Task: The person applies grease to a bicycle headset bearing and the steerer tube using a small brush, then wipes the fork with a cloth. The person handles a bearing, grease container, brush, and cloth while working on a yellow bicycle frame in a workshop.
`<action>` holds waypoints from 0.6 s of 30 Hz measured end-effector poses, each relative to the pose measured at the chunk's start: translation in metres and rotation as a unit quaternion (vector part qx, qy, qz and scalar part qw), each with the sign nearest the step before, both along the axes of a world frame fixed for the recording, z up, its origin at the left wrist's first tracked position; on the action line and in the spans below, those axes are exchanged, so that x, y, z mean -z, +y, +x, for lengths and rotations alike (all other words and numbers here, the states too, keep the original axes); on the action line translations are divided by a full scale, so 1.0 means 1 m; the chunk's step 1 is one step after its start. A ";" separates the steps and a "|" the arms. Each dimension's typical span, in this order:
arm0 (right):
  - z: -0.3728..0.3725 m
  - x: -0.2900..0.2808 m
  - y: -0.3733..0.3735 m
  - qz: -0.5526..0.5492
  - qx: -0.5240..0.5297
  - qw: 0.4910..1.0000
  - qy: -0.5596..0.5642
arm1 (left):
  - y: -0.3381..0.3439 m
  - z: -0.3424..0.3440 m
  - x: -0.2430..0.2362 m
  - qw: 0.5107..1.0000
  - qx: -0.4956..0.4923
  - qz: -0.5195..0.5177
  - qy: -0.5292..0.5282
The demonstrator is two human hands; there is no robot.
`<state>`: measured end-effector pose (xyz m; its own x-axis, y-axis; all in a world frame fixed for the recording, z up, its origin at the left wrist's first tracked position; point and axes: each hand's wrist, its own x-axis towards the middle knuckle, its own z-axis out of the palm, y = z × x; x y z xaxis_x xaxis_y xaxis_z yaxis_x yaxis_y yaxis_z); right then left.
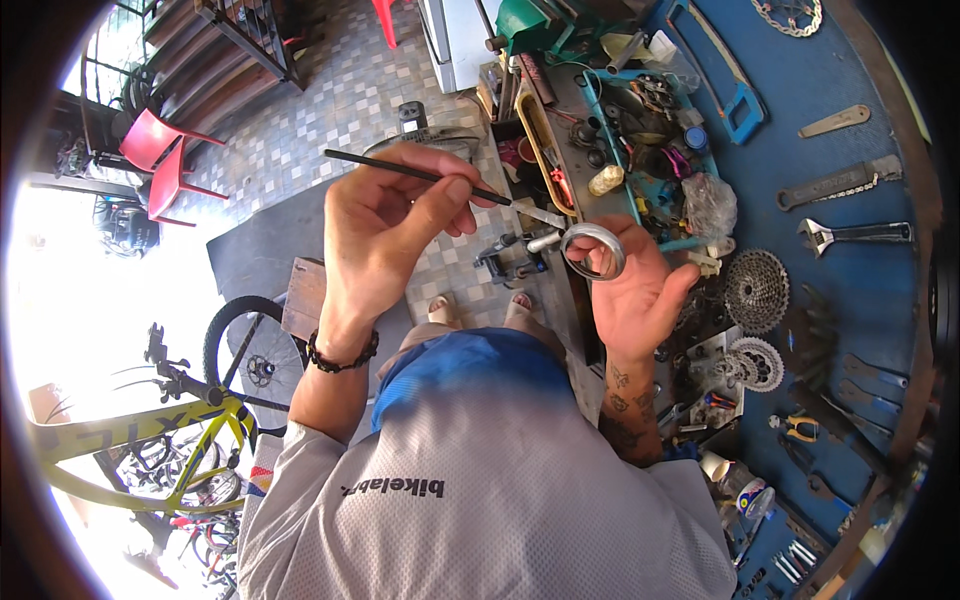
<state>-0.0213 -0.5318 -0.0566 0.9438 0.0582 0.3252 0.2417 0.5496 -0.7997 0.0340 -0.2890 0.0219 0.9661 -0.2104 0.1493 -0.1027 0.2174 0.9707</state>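
Left of centre: left hand (395, 215), grip closed, thumb and fingers pinching brush (400, 170). Right of centre: right hand (638, 295), fingers holding ring (596, 230), thumb spread away. Brush tip near ring; contact cannot be told. Cassette (757, 291) at right.

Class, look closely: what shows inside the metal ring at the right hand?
Part of the right hand shows through the metal ring; whether fingers enter it or pass behind is unclear. Whatever lies directly behind its rim is covered.
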 end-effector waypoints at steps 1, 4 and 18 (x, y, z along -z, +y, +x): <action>0.000 0.001 0.001 0.026 -0.007 1.000 0.013 | -0.001 -0.002 -0.002 1.000 -0.014 -0.013 0.001; -0.001 0.002 0.002 0.094 -0.035 0.995 0.028 | -0.005 -0.010 -0.005 0.999 -0.011 -0.041 -0.024; -0.042 -0.007 -0.078 0.194 0.101 0.975 0.040 | -0.048 -0.009 0.073 0.996 0.029 0.077 0.028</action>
